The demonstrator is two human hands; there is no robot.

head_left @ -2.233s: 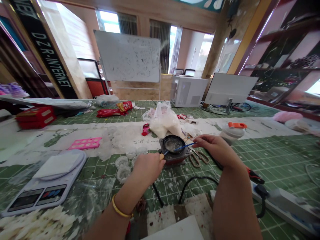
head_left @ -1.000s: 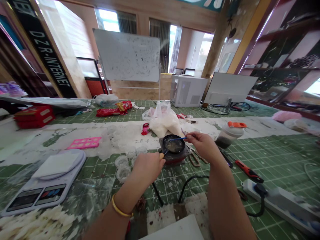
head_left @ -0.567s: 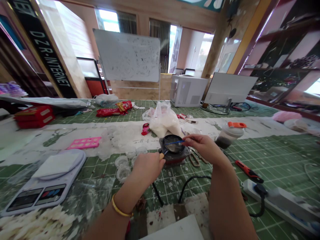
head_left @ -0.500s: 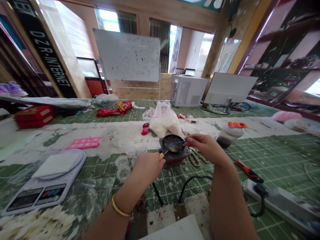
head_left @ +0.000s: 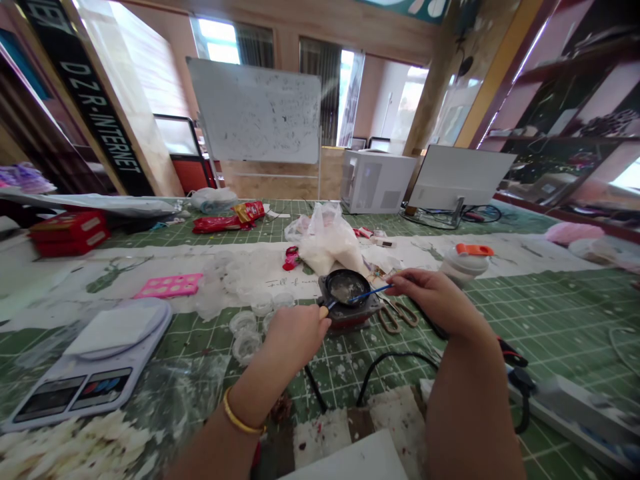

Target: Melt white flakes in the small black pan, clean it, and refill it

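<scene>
A small black pan [head_left: 347, 287] sits on a dark red heater base [head_left: 350, 315] in the middle of the green cutting mat. My left hand [head_left: 296, 337] is closed around the pan's wooden handle [head_left: 324, 311]. My right hand [head_left: 436, 299] pinches a thin blue stick [head_left: 370, 293] whose far end dips into the pale melted stuff in the pan. A clear plastic bag of white flakes [head_left: 327, 243] lies just behind the pan.
Small clear cups [head_left: 246, 333] stand left of the pan, with a white kitchen scale [head_left: 95, 363] and a pink mould [head_left: 170, 287] further left. Scissors [head_left: 397, 315], a red-handled tool [head_left: 510, 351], an orange-lidded shaker [head_left: 463, 263] and a power strip [head_left: 575, 407] lie to the right. A black cable [head_left: 385, 363] runs toward me.
My right hand drew back to the right, so the blue stick now slants in from the pan's right rim. The left hand stayed on the handle.
</scene>
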